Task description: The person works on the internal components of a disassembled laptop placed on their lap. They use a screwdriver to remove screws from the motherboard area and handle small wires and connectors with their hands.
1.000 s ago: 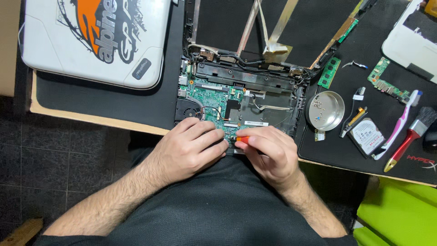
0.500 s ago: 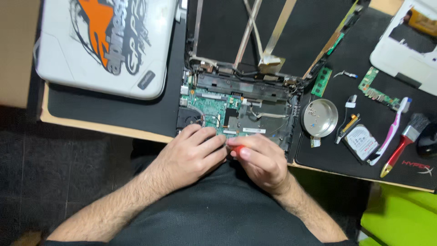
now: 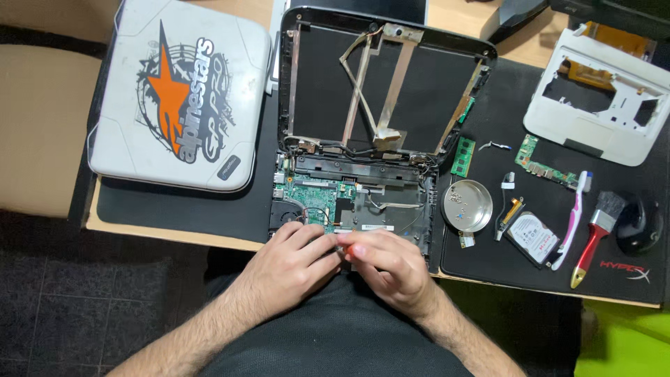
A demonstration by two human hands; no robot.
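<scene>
A dismantled small laptop [image 3: 363, 202] lies open on a black mat, its green circuit board [image 3: 314, 199] bare and its screen frame [image 3: 384, 77] empty. Both my hands meet at the near edge of its base. My right hand [image 3: 391, 269] pinches a small tool with an orange-red handle [image 3: 347, 248]. My left hand [image 3: 293, 265] rests against the base beside the tool's tip, fingers curled on the edge; whether it holds anything is hidden.
A white laptop lid with an orange star sticker [image 3: 178, 98] lies at the left. To the right are a round metal dish [image 3: 467, 206], a hard drive [image 3: 534, 237], a toothbrush [image 3: 571, 220], a red-handled brush [image 3: 597, 237], a white plastic casing [image 3: 600, 105] and small boards.
The view has shifted so the whole screen frame shows. My hands stay together at the laptop's near edge, with the orange-handled tool still in my right hand.
</scene>
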